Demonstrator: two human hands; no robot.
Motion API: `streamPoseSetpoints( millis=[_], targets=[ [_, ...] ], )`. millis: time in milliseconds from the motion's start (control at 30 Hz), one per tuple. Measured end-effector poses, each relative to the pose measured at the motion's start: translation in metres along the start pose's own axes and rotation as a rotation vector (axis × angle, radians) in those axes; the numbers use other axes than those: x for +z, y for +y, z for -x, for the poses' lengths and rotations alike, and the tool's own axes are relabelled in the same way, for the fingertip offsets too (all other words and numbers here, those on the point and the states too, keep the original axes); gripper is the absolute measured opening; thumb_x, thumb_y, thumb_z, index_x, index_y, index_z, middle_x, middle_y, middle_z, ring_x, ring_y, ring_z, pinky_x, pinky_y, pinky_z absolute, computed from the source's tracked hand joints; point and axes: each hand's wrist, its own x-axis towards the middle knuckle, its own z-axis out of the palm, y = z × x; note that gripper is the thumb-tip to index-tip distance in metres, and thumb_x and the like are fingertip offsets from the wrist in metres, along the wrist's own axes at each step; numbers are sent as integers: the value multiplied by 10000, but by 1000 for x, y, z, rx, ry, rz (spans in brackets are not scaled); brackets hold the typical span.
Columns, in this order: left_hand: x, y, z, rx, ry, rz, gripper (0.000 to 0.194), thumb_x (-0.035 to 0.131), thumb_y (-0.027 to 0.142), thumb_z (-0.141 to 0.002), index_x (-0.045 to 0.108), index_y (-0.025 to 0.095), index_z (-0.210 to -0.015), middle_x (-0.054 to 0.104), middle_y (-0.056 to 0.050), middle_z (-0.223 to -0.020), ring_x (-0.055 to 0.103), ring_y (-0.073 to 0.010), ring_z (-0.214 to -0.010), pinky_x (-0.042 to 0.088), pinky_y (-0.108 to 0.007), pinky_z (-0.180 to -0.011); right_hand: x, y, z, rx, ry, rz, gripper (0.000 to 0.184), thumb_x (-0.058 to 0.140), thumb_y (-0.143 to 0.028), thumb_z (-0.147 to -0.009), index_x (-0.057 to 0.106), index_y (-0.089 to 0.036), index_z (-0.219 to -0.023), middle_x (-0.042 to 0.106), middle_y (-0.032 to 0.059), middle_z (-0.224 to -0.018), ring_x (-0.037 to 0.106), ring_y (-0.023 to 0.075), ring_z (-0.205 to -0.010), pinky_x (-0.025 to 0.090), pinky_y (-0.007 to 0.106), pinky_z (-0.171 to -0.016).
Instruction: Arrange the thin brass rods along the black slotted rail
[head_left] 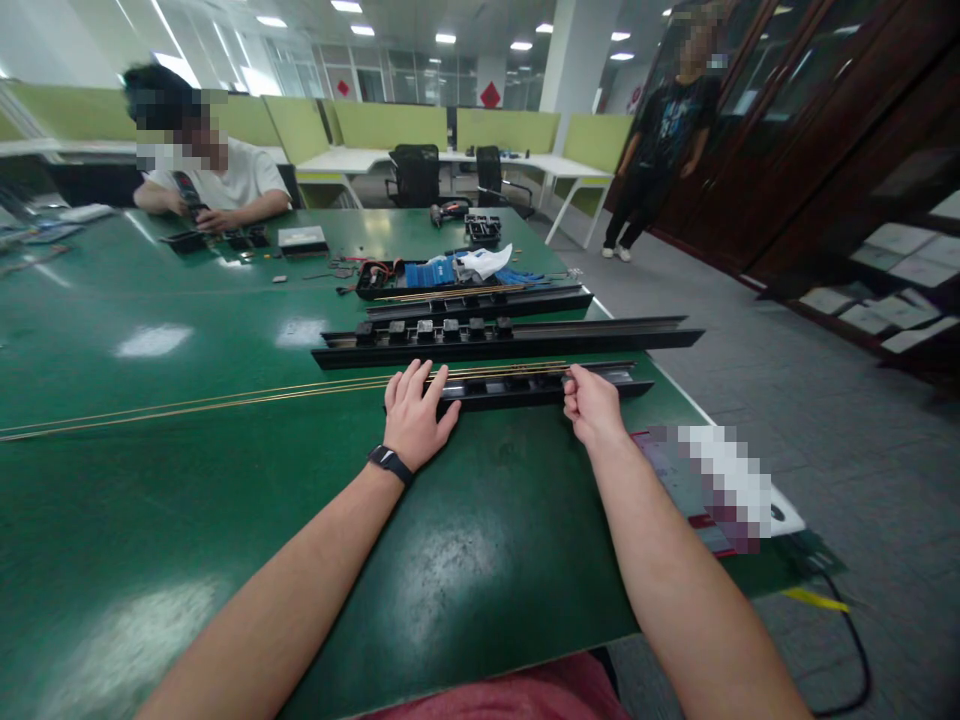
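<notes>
My left hand (pixel 416 420), with a dark band at the wrist, lies with its fingers spread over the left end of the nearest black channel rail (pixel 517 392). Thin brass-coloured rods (pixel 247 398) run from the left edge of the view, past those fingers, and along the rail. At the rail's right part, my right hand (pixel 594 402) is closed, its thumb and forefinger pinched near the rods' right ends. Whatever sits inside that pinch is hidden. Behind lies a longer black rail (pixel 600 335) with several small dark blocks (pixel 425 330) in it.
Farther back are another rail (pixel 555 300), a black tray (pixel 367 282) with blue items, and a power drill (pixel 448 212). A pinkish flat sheet (pixel 671 470) lies by the table's right edge. One person (pixel 225 180) handles parts across the green table (pixel 187 480); another (pixel 667 130) stands at right.
</notes>
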Motion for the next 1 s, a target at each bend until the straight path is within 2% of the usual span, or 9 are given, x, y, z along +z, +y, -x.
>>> streamPoseSetpoints(
  millis=[300,533,1000],
  targets=[
    [0,0,0,-7,-3,18,565,597,431,-947,538,225,-1470,514,-148,-1534,378,-322,-1502,218,-523,-1258,-2,2,-1,-25,-52,20,197,749,-283,-828,581,-190,-784,556,-53,-548,378,47,-318,192,142,-272],
    [0,0,0,-3,-1,3,559,581,440,-957,533,229,-1472,518,-145,-1531,376,-315,-1505,228,-524,-1253,0,-1,0,9,3,-1,167,660,-314,-907,608,-181,-822,547,-48,-530,364,50,-306,176,148,-267],
    [0,0,0,-16,-14,22,576,584,431,-945,520,249,-1487,515,-137,-1535,372,-325,-1505,217,-540,-1252,-2,2,-2,-20,-46,6,198,739,-301,-841,583,-190,-792,543,-59,-547,370,42,-317,184,138,-277]
  ],
)
